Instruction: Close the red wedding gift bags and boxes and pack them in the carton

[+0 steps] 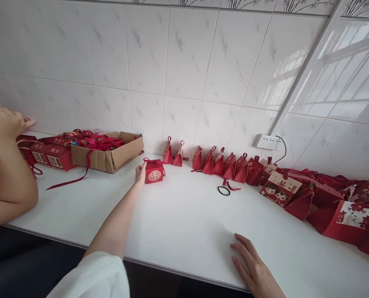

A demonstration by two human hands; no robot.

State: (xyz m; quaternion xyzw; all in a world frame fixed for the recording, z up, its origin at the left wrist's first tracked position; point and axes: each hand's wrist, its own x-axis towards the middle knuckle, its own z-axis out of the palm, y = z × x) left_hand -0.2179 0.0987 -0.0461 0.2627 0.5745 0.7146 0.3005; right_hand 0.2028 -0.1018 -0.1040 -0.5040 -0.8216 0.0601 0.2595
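My left hand [140, 174] reaches forward across the white table and grips the left side of a small red gift box [154, 172]. The box stands upright, with a gold round emblem on its front and a red ribbon bow on top. Its fingers are partly hidden behind the box. Low on the right, my right hand [253, 267] hovers over or rests on the table near its front edge, fingers spread, holding nothing. Just behind the gripped box stand two red triangular gift boxes [168, 153] with ribbon loops.
A cardboard box [125, 154] full of red ribbons stands left, beside stacked red boxes [58, 157]. A co-worker's arm [12, 178] leans at far left. A black ring [224, 191] lies mid-table. More red gift boxes [279, 188] line the right, below a wall socket [268, 142].
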